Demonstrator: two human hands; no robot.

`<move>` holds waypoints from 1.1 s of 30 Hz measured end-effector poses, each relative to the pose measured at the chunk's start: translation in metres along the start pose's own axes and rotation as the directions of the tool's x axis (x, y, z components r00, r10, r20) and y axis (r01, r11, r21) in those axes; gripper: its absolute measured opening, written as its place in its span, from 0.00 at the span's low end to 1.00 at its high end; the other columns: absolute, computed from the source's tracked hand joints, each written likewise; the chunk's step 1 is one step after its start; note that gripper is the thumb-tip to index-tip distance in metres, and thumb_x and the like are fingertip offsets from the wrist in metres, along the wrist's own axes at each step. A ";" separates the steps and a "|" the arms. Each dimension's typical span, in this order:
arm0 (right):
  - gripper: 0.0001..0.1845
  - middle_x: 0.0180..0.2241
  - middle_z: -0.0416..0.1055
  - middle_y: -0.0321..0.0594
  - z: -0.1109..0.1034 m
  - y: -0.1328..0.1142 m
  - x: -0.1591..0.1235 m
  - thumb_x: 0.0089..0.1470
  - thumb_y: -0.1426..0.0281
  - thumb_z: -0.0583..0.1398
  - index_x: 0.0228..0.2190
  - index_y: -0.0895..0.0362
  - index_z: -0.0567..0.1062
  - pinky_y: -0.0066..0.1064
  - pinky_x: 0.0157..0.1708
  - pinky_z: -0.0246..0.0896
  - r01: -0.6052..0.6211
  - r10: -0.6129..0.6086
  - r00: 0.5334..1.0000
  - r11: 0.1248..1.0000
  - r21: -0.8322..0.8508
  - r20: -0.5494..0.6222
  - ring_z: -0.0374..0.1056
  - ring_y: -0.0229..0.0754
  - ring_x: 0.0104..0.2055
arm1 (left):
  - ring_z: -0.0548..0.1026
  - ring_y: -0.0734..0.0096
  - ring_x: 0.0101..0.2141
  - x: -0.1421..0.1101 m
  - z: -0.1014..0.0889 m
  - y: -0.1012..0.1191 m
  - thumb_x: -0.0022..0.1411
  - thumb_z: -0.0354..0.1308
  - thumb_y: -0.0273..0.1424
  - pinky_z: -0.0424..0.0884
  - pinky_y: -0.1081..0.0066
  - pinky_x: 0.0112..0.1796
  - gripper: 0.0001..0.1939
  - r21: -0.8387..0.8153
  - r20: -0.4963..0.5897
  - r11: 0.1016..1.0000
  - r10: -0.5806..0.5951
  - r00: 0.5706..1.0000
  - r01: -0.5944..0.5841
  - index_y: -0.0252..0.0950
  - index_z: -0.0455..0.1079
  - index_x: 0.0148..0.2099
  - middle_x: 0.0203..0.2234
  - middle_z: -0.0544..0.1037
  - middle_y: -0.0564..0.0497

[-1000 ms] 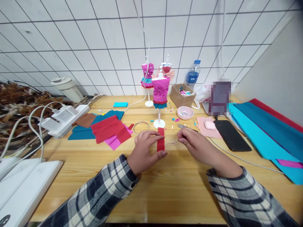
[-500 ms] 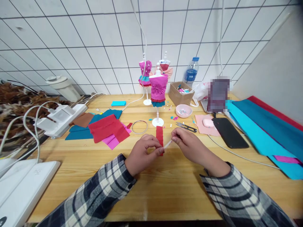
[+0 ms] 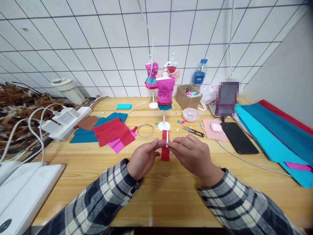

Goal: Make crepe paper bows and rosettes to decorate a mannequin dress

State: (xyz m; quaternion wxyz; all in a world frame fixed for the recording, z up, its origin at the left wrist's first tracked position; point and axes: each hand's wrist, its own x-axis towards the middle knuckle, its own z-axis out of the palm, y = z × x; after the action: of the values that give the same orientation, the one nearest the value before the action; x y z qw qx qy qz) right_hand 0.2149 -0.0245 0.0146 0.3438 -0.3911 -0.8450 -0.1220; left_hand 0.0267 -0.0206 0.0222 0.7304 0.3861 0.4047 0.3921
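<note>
A narrow white strip of what looks like tape (image 3: 167, 138) stands lengthwise above the right edge of a red fabric strip (image 3: 165, 154). The thumb and fingers of my right hand (image 3: 192, 153) pinch the white strip near its lower end. From the other side, my left hand (image 3: 144, 156) reaches in with its index finger stretched out to the white strip and its thumb apart. Whether the white strip touches the cloth I cannot tell. Just behind stands a small dress form (image 3: 165, 91) in a magenta top and teal skirt.
Red, teal and magenta cloth pieces (image 3: 114, 132) and a metal ring (image 3: 145, 131) lie left. Thread snips (image 3: 194, 131), a pink bowl (image 3: 191, 115), a cardboard box (image 3: 187, 98) and a black phone (image 3: 239, 137) are right. Two more dress forms (image 3: 152, 76) stand behind.
My right hand has moved left, bringing the white strip upright over the red cloth. My left hand has let go its pinch and straightened its index finger. The view has shifted slightly.
</note>
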 end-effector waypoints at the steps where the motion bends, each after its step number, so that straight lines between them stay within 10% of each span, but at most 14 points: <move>1: 0.08 0.36 0.76 0.35 -0.001 0.000 0.000 0.56 0.71 0.60 0.39 0.51 0.76 0.30 0.32 0.56 0.003 -0.003 1.000 1.000 -0.008 -0.007 0.63 0.38 0.31 | 0.71 0.59 0.46 0.000 0.000 0.000 0.61 0.51 0.41 0.63 0.66 0.40 0.21 -0.005 0.000 1.000 -0.004 1.000 0.004 0.32 0.78 0.43 0.45 0.78 0.42; 6: 0.04 0.30 0.74 0.37 0.002 -0.006 0.004 0.54 0.71 0.59 0.31 0.54 0.76 0.29 0.31 0.57 -0.203 0.207 0.978 0.956 0.213 0.007 0.64 0.37 0.30 | 0.71 0.58 0.48 -0.001 -0.002 -0.002 0.55 0.59 0.34 0.65 0.64 0.44 0.16 0.106 0.025 0.992 0.069 0.997 -0.071 0.35 0.78 0.44 0.46 0.77 0.43; 10: 0.04 0.23 0.68 0.34 0.009 -0.013 0.008 0.51 0.70 0.60 0.27 0.56 0.75 0.26 0.19 0.52 -0.573 0.566 0.801 0.628 0.527 0.196 0.54 0.32 0.19 | 0.73 0.62 0.46 0.001 0.000 -0.002 0.56 0.60 0.31 0.66 0.65 0.48 0.12 0.507 0.130 0.802 0.291 0.948 -0.315 0.37 0.78 0.43 0.44 0.77 0.45; 19: 0.09 0.29 0.77 0.40 0.015 -0.019 0.004 0.53 0.67 0.59 0.31 0.57 0.80 0.29 0.29 0.64 -0.627 0.578 0.723 0.317 0.712 0.379 0.69 0.38 0.29 | 0.77 0.69 0.33 0.009 -0.008 -0.009 0.59 0.59 0.30 0.72 0.72 0.36 0.07 0.734 0.133 0.466 0.614 0.778 -0.494 0.36 0.78 0.33 0.30 0.81 0.48; 26: 0.09 0.31 0.77 0.39 0.012 -0.019 0.002 0.55 0.72 0.59 0.35 0.54 0.80 0.28 0.32 0.66 -0.423 0.468 0.877 0.649 0.632 0.106 0.71 0.37 0.31 | 0.77 0.69 0.29 0.009 -0.004 -0.007 0.54 0.59 0.31 0.73 0.72 0.31 0.08 0.669 -0.050 0.658 0.504 0.862 -0.346 0.34 0.77 0.31 0.26 0.81 0.48; 33: 0.11 0.34 0.77 0.38 0.015 -0.015 -0.002 0.57 0.72 0.58 0.38 0.53 0.79 0.27 0.33 0.65 -0.373 0.382 0.920 0.790 0.486 0.085 0.72 0.37 0.34 | 0.79 0.64 0.34 0.007 -0.003 -0.004 0.54 0.57 0.33 0.74 0.70 0.33 0.12 0.525 -0.098 0.828 0.287 0.953 -0.196 0.34 0.78 0.38 0.33 0.83 0.47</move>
State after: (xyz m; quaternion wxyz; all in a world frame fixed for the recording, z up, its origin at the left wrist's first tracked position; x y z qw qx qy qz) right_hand 0.1974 -0.0282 0.0028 0.4566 -0.4497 -0.7496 0.1653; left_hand 0.0279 -0.0150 0.0156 0.5086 0.5778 0.5033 0.3926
